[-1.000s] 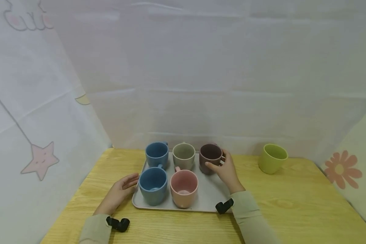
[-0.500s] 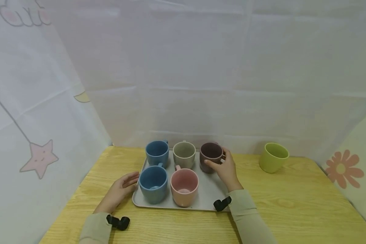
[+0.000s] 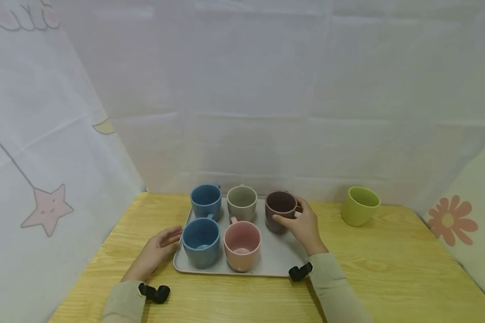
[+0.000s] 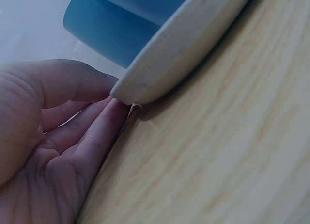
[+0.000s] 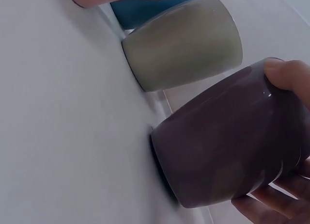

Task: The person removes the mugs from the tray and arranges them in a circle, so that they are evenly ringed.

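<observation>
The right hand (image 3: pixel 306 226) grips a dark brown mug (image 3: pixel 281 217) over the tray's back right part, thumb on the near side and fingers behind. In the right wrist view the mug (image 5: pixel 223 141) has a dark shadow along its base; whether it touches the tray is unclear. The left hand (image 3: pixel 154 252) lies at the left edge of the grey tray (image 3: pixel 280 264), and in the left wrist view its extended fingers (image 4: pixel 99 132) touch the tray rim (image 4: pixel 160 59). On the tray are two blue mugs (image 3: pixel 202 249), a grey-green mug (image 3: pixel 241 206) and a pink mug (image 3: pixel 242 253).
A yellow-green cup (image 3: pixel 359 207) stands on the wooden table (image 3: pixel 388 269), to the right of the tray. White cloth (image 3: pixel 242 89) hangs along the back and sides of the table, with a printed star and flower.
The right hand and the brown mug have shifted slightly right and nearer, widening the gap to the grey-green mug. The left hand keeps its place at the tray; the head view has moved a little.
</observation>
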Demonstrator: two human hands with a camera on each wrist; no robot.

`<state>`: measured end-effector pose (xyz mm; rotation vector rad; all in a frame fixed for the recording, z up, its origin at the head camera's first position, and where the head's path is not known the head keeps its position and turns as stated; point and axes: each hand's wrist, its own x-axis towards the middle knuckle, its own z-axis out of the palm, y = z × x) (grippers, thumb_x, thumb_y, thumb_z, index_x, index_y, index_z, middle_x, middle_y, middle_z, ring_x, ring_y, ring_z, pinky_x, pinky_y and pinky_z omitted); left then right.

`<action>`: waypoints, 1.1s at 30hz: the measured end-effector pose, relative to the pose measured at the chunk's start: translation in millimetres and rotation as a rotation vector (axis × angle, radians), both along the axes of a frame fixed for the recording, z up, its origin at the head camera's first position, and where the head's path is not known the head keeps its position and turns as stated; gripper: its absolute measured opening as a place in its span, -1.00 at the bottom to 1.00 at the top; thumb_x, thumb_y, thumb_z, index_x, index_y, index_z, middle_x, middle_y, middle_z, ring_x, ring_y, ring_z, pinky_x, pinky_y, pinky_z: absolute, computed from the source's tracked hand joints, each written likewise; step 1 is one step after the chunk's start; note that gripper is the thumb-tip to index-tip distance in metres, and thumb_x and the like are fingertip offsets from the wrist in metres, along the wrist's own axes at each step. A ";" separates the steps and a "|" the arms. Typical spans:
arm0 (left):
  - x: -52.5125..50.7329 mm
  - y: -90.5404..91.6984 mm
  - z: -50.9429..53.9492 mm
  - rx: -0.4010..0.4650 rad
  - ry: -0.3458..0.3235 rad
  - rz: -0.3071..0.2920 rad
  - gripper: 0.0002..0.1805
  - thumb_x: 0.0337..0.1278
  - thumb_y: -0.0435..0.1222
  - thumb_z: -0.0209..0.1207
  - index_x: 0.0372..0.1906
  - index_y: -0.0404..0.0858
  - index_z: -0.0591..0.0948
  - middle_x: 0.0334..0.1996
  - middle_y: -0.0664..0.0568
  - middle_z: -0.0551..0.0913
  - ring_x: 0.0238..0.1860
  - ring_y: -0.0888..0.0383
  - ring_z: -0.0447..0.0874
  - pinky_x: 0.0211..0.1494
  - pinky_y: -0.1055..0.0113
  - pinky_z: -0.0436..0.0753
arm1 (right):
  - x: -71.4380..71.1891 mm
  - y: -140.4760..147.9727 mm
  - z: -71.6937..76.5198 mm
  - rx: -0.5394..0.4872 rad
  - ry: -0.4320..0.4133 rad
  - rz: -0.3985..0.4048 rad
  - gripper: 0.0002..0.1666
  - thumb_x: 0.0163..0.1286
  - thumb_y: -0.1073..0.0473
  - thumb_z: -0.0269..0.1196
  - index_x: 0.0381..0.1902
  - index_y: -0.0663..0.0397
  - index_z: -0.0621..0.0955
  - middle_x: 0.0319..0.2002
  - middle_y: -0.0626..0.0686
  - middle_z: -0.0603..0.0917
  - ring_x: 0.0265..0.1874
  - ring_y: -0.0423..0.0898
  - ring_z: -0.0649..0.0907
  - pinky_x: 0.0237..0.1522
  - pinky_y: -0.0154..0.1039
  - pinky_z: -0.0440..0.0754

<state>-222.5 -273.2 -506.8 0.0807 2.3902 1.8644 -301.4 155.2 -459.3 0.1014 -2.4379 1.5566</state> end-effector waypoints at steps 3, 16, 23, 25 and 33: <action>-0.7 1.0 -0.6 0.005 -0.010 0.001 -0.30 0.43 -0.29 0.21 0.55 -0.29 0.25 0.43 -0.25 0.39 0.45 -0.12 0.34 0.17 0.55 0.52 | 6.1 6.3 2.5 0.009 0.009 0.004 0.11 -0.09 -0.10 0.68 0.39 0.09 0.45 0.21 0.15 0.58 0.20 0.11 0.55 0.14 0.06 0.62; 0.0 -4.0 2.3 -0.018 0.008 -0.004 -0.30 0.42 -0.28 0.22 0.54 -0.32 0.26 0.42 -0.26 0.40 0.41 -0.02 0.41 0.15 0.58 0.51 | 33.1 53.5 26.2 0.009 0.001 -0.004 0.03 0.06 0.02 0.63 0.42 0.16 0.41 0.22 0.20 0.52 0.22 0.12 0.50 0.02 -0.39 0.60; 0.7 -10.6 3.5 -0.026 -0.001 -0.009 -0.28 0.44 -0.22 0.21 0.56 -0.27 0.24 0.43 -0.25 0.39 0.44 -0.10 0.35 0.16 0.58 0.49 | 33.8 79.5 32.1 0.077 0.021 -0.047 0.03 0.07 -0.03 0.62 0.42 0.13 0.42 0.20 0.19 0.55 0.18 0.10 0.52 -0.13 -0.47 0.55; 0.1 -10.2 4.0 -0.015 -0.008 -0.012 -0.28 0.44 -0.22 0.22 0.56 -0.28 0.23 0.44 -0.25 0.38 0.45 -0.13 0.33 0.17 0.58 0.50 | 33.4 87.8 33.1 0.096 0.022 -0.054 0.03 0.08 -0.03 0.61 0.43 0.15 0.41 0.19 0.21 0.55 0.17 0.11 0.52 -0.07 -0.34 0.56; -0.3 -11.8 3.5 -0.015 -0.004 -0.015 -0.28 0.43 -0.22 0.23 0.56 -0.28 0.24 0.44 -0.25 0.38 0.32 0.27 0.47 0.17 0.58 0.50 | 31.6 115.4 38.0 0.173 -0.017 -0.062 0.03 0.13 -0.12 0.57 0.41 0.24 0.40 0.20 0.29 0.55 0.16 0.24 0.52 0.09 0.13 0.51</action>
